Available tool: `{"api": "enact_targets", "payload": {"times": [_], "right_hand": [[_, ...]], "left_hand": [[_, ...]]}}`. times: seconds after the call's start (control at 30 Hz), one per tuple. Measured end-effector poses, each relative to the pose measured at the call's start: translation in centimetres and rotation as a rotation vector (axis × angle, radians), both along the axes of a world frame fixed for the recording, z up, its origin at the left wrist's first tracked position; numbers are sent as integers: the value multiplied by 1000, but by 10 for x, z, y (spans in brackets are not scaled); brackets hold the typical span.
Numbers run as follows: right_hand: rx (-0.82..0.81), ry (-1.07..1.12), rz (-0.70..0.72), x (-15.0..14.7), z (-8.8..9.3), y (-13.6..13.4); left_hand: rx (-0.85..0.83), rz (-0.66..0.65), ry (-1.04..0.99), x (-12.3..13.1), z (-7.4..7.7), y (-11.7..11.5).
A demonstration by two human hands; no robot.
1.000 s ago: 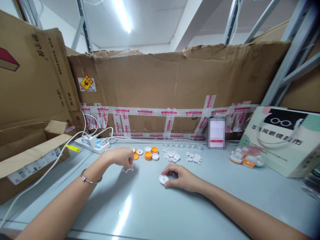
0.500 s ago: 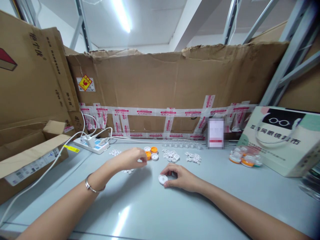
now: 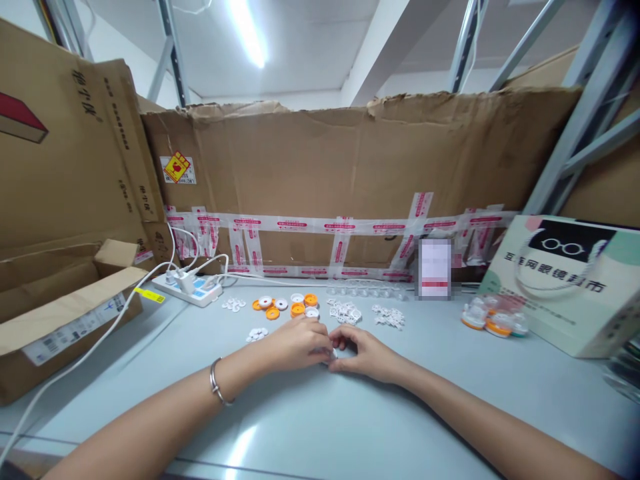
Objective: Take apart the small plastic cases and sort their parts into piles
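Two bare hands at a pale grey counter (image 3: 360, 427). The right hand (image 3: 369, 355) pinches a white piece (image 3: 334, 355) between thumb and fingertips, low over the counter and directly in front of the wearer; the left hand (image 3: 303, 343), fingers bent and drawn close together, covers most of the piece, so whether it holds anything cannot be told. Beyond the hands: orange and white caps (image 3: 297, 311) and, to their right, a heap of small white parts (image 3: 344, 312)
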State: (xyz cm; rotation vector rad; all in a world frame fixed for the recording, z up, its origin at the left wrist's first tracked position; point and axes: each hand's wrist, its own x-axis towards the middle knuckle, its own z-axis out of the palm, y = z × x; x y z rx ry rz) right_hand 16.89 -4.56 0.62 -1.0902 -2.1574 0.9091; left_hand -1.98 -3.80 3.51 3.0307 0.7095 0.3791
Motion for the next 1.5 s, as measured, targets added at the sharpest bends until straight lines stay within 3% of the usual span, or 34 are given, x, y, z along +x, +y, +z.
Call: {"api": "enact_targets", "payload": {"times": [0.43,0.83,1.03,1.3,1.5], "right_hand": [[-15,-18,-19,-3,-3,2],[-35,30,-29,-5,-2,1],[-37,18,-25,-6,-1,0],[-25,16,-20,-6,-1,0],[-8,12,-15,-5,-2,1]], "left_hand": [[10,90,-9,8,-8,6],[283,-40,68,5,-10,4],[305,-64,39,5,-13,9],[179,53,-24,10,-18,8],[80,199,-44,17,-14,1]]}}
